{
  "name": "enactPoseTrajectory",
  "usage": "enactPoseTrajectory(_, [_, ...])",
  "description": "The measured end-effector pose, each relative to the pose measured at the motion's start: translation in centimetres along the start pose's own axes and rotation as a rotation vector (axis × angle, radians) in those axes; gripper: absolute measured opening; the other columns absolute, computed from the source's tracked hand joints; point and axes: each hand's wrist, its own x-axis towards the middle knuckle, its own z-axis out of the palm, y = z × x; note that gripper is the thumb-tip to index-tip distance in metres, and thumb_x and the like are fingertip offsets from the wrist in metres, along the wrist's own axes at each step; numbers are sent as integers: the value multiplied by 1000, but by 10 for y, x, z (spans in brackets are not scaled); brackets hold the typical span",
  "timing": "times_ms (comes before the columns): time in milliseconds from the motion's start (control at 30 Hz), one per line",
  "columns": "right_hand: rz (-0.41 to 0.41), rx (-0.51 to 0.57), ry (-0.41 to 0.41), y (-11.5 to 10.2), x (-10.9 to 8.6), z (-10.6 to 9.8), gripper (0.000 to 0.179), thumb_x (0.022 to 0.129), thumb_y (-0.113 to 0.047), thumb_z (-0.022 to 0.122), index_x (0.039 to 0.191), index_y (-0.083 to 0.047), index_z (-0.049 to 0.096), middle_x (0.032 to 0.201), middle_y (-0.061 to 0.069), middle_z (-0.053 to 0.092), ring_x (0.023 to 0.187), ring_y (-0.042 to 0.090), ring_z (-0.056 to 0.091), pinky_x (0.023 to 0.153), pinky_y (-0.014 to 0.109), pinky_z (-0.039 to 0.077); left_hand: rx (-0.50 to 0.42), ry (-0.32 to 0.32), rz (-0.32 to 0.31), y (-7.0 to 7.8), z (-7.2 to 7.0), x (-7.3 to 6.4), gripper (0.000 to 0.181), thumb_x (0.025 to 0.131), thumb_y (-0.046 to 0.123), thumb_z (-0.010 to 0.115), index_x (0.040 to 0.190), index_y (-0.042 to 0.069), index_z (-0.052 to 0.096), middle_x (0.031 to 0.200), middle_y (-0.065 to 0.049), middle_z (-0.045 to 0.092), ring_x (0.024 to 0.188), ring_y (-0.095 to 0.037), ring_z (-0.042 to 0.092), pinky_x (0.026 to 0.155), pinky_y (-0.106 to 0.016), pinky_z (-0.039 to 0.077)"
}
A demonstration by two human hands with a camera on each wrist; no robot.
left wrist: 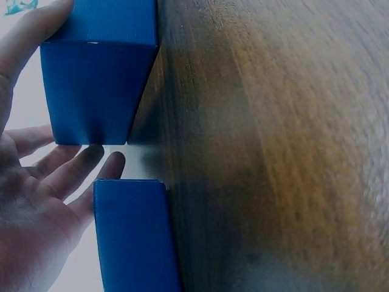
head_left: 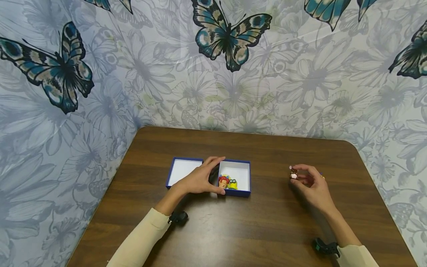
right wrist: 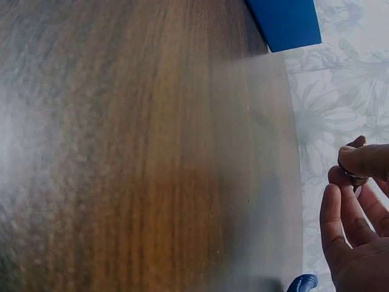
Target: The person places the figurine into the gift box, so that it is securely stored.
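Note:
My left hand (head_left: 201,178) spans the left end of a blue box (head_left: 245,193) with a white inside, thumb at its near edge and fingers at its far edge. In the left wrist view the thumb lies against the box's blue wall (left wrist: 91,91). Two small toy figures sit in the box's near left corner: a red-haired one (head_left: 223,181) and a yellow one with big round eyes (head_left: 232,184). Farther right, my right hand (head_left: 313,187) pinches a small brown and white figure (head_left: 293,173) between thumb and fingertips, above the table. The fingers hide part of it.
Left of the box lies its blue-edged, white-lined lid (head_left: 183,168), partly behind my left hand. Both stand on a brown wooden table (head_left: 233,230) against a wall with butterflies (head_left: 230,37). A glossy blue shape (right wrist: 302,283) shows at the right wrist view's bottom edge.

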Motion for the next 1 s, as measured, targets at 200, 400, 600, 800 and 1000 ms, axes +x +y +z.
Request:
enactPoseTrajectory(200, [-5,11,8,-4,0,5,50,87,13,81,134,1,67,131,16,61,102,0,71,82,14,58,1,5,2,-1,0,0,122,76,60,94,172,42,20,172,-3,30,149,-37,51,121,-64,43])
enactPoseTrajectory(400, [-15,20,-13,-6,1,10,48,88,13,81,132,0,68,131,17,60,102,2,72,82,15,59,1,2,-2,-2,1,1,122,76,60,94,172,42,20,172,0,30,150,-35,50,122,-62,43])
enactPoseTrajectory(600, [-15,13,-31,-8,-1,14,47,88,13,80,132,-1,68,137,13,56,102,3,69,84,14,59,-4,2,3,-2,2,1,123,76,61,94,172,42,20,172,0,31,149,-36,51,121,-63,43])
enactPoseTrajectory(800, [-15,1,-52,-12,-1,18,47,90,10,81,132,-4,68,140,13,52,100,1,69,85,13,58,-4,7,13,-3,2,0,122,76,62,94,172,43,20,172,0,31,148,-36,52,121,-62,44])
enactPoseTrajectory(1000, [-23,4,-60,-15,0,22,47,90,9,81,133,-6,70,139,13,54,101,2,71,86,14,59,-4,4,4,-3,2,0,122,76,62,93,172,43,20,172,0,31,150,-36,50,122,-63,43])
